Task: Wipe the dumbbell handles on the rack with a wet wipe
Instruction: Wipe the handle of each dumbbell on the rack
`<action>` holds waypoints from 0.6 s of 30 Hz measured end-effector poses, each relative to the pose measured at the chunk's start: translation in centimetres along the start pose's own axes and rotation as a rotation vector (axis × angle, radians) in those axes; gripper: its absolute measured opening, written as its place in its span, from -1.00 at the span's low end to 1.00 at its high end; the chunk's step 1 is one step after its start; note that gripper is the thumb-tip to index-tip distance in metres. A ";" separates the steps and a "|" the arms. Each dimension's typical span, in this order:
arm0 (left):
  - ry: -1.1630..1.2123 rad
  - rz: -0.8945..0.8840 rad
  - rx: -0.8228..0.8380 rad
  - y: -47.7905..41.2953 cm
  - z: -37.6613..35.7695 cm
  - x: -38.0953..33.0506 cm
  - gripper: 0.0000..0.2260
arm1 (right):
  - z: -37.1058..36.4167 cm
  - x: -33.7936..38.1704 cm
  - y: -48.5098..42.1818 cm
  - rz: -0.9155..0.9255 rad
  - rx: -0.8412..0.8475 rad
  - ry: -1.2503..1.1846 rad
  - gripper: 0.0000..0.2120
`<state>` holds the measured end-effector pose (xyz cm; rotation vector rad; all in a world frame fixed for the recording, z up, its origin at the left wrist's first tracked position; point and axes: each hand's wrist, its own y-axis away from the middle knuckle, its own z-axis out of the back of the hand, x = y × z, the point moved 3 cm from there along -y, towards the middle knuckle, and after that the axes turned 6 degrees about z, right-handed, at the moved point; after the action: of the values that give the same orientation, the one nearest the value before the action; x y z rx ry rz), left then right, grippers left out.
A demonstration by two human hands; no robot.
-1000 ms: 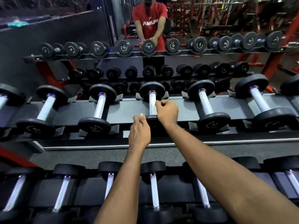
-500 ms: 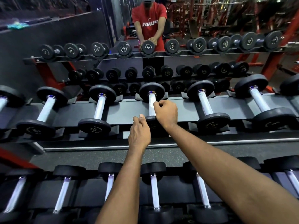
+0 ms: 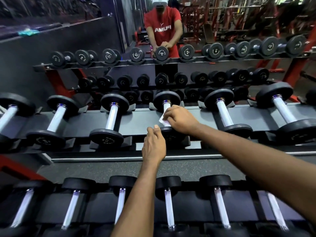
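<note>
Right hand (image 3: 181, 119) pinches wet wipe (image 3: 163, 120) on handle (image 3: 166, 106); left hand (image 3: 153, 144) grips weight (image 3: 173, 135).

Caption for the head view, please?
Right hand holds a wet wipe against a dumbbell handle; left hand sits at its near weight.

Mirror wall (image 3: 239, 19), speckled dark floor (image 3: 109, 170)

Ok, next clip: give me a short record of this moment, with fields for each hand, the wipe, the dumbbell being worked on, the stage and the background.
right hand: grips the wet wipe, pressing it to the dumbbell handle
wet wipe: white, bunched under the right hand
left hand: curled beside that dumbbell's near head; contact unclear
location: upper tier of the rack
stage: wiping under way on this handle
background: mirror showing the person and the rack
</note>
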<state>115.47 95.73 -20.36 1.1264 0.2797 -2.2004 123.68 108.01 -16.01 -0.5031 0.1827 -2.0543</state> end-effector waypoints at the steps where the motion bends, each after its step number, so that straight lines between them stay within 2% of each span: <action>1: -0.002 0.000 -0.005 0.0 0.0 0.0 -0.65 | 0.3 -0.2 -0.2 0.058 0.092 0.024 -0.56; 4: 0.001 -0.006 -0.020 -0.1 -0.1 0.1 -0.62 | 1.1 -1.3 -0.8 0.188 0.235 0.158 -0.50; 7: -0.011 -0.012 -0.025 -0.2 -0.2 0.3 -0.64 | 1.4 -1.5 -1.0 0.244 0.362 0.235 -0.43; 10: -0.022 -0.023 -0.031 -0.1 0.0 0.2 -0.65 | 1.5 -0.8 -1.2 0.344 0.505 0.316 -0.48; 12: -0.018 -0.027 -0.032 -0.1 0.0 0.1 -0.63 | 1.9 -0.8 -1.8 0.364 0.515 0.365 -0.58; 15: -0.027 -0.027 -0.034 0.0 0.0 0.1 -0.65 | 2.5 -1.6 -2.8 0.310 0.438 0.377 -0.64; 18: -0.032 -0.020 -0.031 0.0 0.0 0.2 -0.62 | 2.0 -1.0 -2.7 0.317 0.504 0.348 -0.66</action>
<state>115.40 95.64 -20.48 1.0747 0.3117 -2.2218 122.85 110.34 -13.59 0.1863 -0.0516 -1.7716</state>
